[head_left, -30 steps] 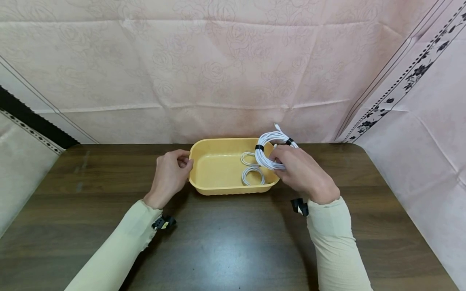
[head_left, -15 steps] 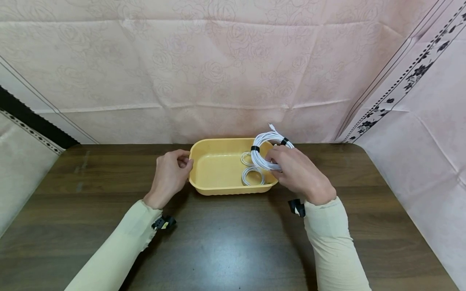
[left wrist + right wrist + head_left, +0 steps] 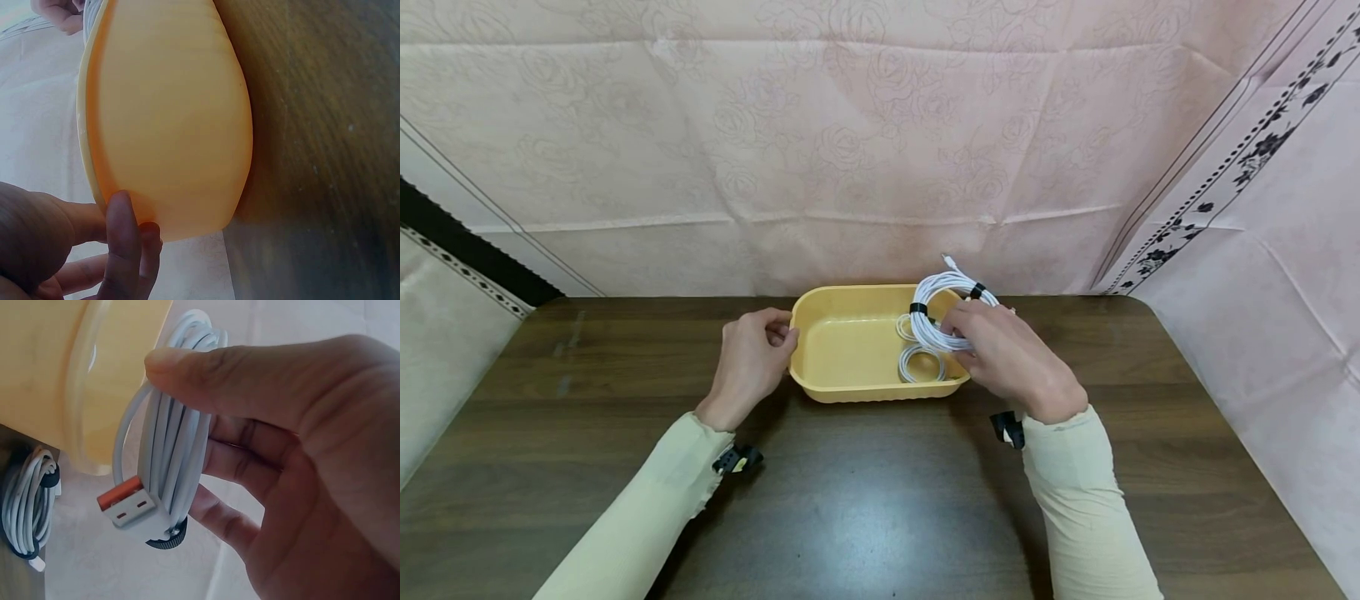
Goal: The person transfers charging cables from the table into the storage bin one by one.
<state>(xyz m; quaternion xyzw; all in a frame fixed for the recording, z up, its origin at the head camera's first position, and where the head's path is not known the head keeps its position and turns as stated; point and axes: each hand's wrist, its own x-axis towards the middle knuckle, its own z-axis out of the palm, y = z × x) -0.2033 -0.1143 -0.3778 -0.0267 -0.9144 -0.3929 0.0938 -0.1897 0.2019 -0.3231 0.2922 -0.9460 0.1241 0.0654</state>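
Observation:
My left hand (image 3: 750, 362) pinches the left end of a yellow plastic basket (image 3: 850, 393); its fingertips (image 3: 120, 215) lie against the basket's outer wall in the left wrist view. Over the basket's right end, my right hand (image 3: 1003, 358) holds a coiled white USB cable (image 3: 923, 329) bound with black ties. The right wrist view shows the thumb across the loops, and the cable's USB plug (image 3: 134, 509) with orange inside hangs down. Two smaller white coils, a nearer one (image 3: 903, 365) and a farther one (image 3: 901, 327), lie inside the basket, partly covered by the held cable.
Another white cable coil (image 3: 28, 509) with black ties lies on the table beside the basket in the right wrist view; my right hand mostly hides it from the head view. The brown wooden table (image 3: 850, 483) ends at a patterned cloth (image 3: 850, 167) behind the basket.
My right hand has moved a little left with the coiled cable, farther over the basket. The left hand and the basket have stayed put.

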